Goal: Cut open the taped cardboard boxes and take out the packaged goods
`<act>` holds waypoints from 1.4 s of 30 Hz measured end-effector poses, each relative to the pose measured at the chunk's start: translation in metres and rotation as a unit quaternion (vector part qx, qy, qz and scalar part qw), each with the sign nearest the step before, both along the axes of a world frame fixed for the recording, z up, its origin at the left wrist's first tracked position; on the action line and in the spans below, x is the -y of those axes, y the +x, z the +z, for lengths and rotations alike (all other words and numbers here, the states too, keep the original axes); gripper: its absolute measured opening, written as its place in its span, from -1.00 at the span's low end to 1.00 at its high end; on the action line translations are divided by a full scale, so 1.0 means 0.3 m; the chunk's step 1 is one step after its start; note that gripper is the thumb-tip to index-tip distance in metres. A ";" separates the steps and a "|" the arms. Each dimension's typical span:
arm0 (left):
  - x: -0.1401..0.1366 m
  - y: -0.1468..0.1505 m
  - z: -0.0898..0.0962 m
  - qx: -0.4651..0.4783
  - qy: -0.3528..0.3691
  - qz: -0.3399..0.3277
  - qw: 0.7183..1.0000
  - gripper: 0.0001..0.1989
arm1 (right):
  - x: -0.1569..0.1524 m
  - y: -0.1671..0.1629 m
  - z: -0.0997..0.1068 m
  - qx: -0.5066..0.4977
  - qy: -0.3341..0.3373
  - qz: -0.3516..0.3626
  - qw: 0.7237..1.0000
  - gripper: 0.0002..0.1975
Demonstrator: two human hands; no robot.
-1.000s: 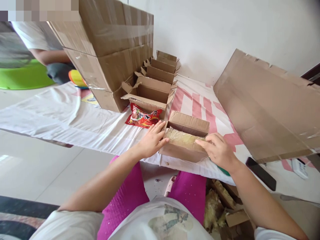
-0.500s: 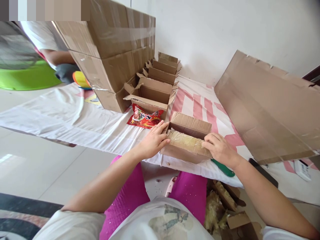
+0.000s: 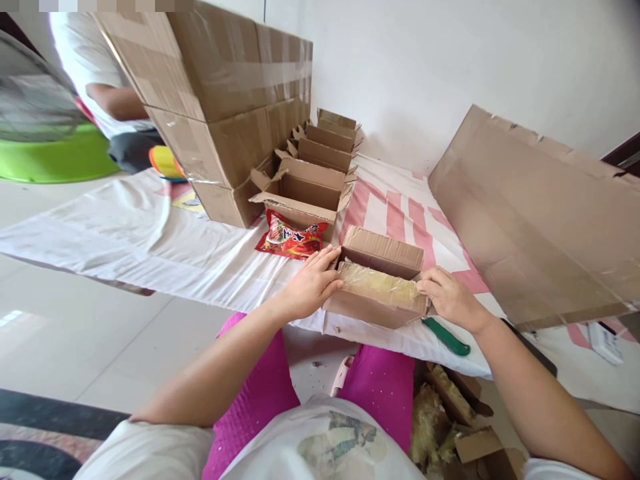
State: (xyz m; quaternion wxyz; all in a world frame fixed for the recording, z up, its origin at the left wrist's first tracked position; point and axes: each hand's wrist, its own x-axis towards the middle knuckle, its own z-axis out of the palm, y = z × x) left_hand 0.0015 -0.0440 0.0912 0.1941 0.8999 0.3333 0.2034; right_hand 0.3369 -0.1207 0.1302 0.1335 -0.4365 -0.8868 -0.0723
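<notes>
Lying crosswise, taped box [image 3: 376, 293], long axis left-right

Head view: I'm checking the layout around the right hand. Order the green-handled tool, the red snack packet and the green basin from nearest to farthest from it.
From the right hand:
1. Green-handled tool, just below it at the cloth's edge.
2. Red snack packet, to the left past the small box.
3. Green basin, far left.

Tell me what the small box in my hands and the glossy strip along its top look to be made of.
Small box: brown corrugated cardboard, matte, with raw cut edges on its flaps. Glossy strip: seemingly clear plastic packing tape, shiny and wrinkled, yellowish over the board. Left hand and right hand press its two ends.
</notes>
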 end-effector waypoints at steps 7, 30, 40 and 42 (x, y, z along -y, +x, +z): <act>0.007 0.008 -0.007 0.010 0.013 -0.003 1.000 -0.59 | 0.010 0.001 -0.001 -0.040 -0.009 -0.020 0.999 -0.80; 0.016 -0.012 -0.005 0.079 -0.017 -0.079 0.994 -0.82 | 0.053 0.079 -0.006 -0.365 -0.008 -0.242 0.899 -0.74; 0.063 0.019 -0.030 0.009 0.075 -0.057 0.996 -0.88 | -0.086 -0.190 -0.022 0.101 -0.210 -0.209 0.950 -0.72; 0.070 0.018 -0.032 0.013 0.082 -0.062 0.995 -0.87 | -0.104 -0.206 -0.055 0.130 -0.223 -0.186 0.948 -0.75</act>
